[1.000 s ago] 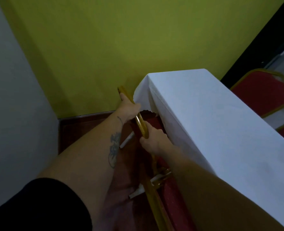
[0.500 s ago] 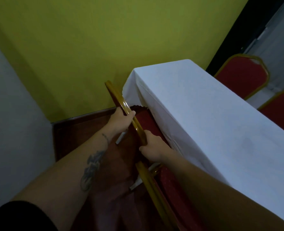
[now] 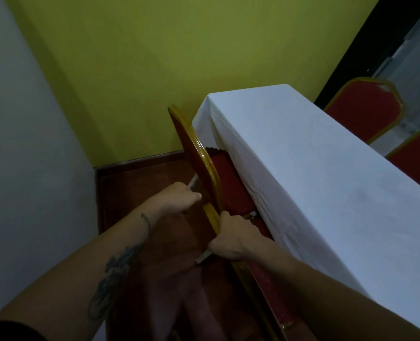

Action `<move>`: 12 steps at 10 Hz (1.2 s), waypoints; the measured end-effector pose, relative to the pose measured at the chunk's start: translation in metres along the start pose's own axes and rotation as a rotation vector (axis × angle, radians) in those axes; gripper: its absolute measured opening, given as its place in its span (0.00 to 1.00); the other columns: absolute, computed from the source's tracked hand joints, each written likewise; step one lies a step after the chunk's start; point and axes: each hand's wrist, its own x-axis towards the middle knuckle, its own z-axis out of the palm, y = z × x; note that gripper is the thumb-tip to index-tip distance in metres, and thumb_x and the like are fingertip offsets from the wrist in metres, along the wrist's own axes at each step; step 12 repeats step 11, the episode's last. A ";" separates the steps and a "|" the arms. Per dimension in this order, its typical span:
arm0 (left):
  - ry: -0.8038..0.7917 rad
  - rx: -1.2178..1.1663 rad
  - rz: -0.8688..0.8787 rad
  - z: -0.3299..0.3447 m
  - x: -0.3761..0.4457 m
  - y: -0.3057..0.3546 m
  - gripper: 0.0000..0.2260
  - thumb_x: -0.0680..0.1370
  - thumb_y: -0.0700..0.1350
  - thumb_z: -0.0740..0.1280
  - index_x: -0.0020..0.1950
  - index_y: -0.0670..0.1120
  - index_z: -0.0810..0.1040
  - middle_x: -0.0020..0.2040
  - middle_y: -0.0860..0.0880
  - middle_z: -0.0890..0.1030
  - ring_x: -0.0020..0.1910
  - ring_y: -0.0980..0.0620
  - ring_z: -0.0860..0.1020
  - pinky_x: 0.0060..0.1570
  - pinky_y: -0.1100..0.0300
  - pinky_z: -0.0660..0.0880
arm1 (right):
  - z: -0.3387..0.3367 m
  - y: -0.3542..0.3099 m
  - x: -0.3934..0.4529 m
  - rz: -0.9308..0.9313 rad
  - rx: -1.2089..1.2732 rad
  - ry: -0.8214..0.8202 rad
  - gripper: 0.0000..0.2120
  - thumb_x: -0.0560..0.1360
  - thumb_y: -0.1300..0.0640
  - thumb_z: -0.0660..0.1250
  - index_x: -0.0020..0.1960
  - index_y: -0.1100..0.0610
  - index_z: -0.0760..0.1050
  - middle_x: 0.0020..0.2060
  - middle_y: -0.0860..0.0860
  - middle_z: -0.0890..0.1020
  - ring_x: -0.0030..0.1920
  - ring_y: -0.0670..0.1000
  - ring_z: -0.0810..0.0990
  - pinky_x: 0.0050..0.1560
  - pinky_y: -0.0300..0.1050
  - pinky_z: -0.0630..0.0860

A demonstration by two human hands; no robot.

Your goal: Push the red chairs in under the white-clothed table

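The left hand (image 3: pixel 181 196) is closed behind the back of the far red chair (image 3: pixel 199 153), apparently gripping its frame, though the hold is hidden. The right hand (image 3: pixel 231 238) clasps the gold top rail of the near red chair (image 3: pixel 273 303). Both chairs stand against the long near edge of the white-clothed table (image 3: pixel 314 168), seats tucked under the cloth.

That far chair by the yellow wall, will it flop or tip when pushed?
Probably stiff: the far chair has a rigid gold frame. It might tip slightly if shoved at the backrest top. The tablecloth hanging over its seat would likely just bunch up.
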 end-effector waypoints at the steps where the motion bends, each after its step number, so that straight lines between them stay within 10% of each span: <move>1: -0.040 -0.134 -0.072 0.026 -0.016 0.009 0.16 0.78 0.53 0.68 0.54 0.40 0.80 0.47 0.44 0.82 0.45 0.45 0.82 0.44 0.48 0.82 | 0.005 0.014 -0.016 -0.015 0.040 0.011 0.22 0.67 0.45 0.67 0.56 0.57 0.76 0.52 0.54 0.82 0.52 0.59 0.82 0.49 0.52 0.78; 3: 0.117 -0.187 -0.176 0.058 -0.030 0.041 0.05 0.74 0.42 0.71 0.45 0.42 0.78 0.44 0.44 0.81 0.50 0.44 0.82 0.54 0.50 0.80 | -0.003 0.014 -0.025 -0.176 -0.034 0.082 0.11 0.71 0.50 0.69 0.38 0.55 0.69 0.39 0.52 0.77 0.37 0.54 0.76 0.38 0.48 0.75; 5: 0.210 -0.292 -0.178 0.070 -0.022 0.058 0.11 0.72 0.40 0.72 0.53 0.39 0.80 0.51 0.42 0.81 0.52 0.44 0.79 0.57 0.48 0.78 | -0.024 0.029 -0.023 -0.217 0.000 0.090 0.18 0.74 0.52 0.69 0.59 0.61 0.76 0.48 0.54 0.79 0.46 0.56 0.81 0.40 0.48 0.76; 7: 0.267 -0.345 -0.141 0.089 -0.016 0.075 0.05 0.72 0.40 0.72 0.44 0.40 0.78 0.45 0.43 0.80 0.44 0.46 0.79 0.55 0.50 0.78 | -0.031 0.052 -0.016 -0.188 0.003 0.121 0.10 0.72 0.53 0.69 0.47 0.58 0.73 0.40 0.52 0.78 0.37 0.54 0.78 0.31 0.44 0.70; 9: 0.233 -0.364 -0.141 0.088 -0.018 0.070 0.14 0.76 0.40 0.71 0.60 0.41 0.77 0.45 0.48 0.77 0.46 0.49 0.76 0.52 0.53 0.74 | -0.024 0.056 -0.016 -0.187 -0.026 0.141 0.12 0.72 0.47 0.68 0.46 0.55 0.72 0.43 0.52 0.78 0.44 0.56 0.80 0.36 0.47 0.72; 12: 0.183 -0.143 -0.112 0.082 -0.013 0.063 0.07 0.73 0.46 0.69 0.47 0.43 0.79 0.44 0.46 0.81 0.44 0.48 0.80 0.46 0.54 0.79 | -0.014 0.065 -0.006 -0.180 0.037 0.152 0.27 0.70 0.29 0.62 0.49 0.52 0.77 0.46 0.51 0.80 0.47 0.56 0.81 0.47 0.52 0.78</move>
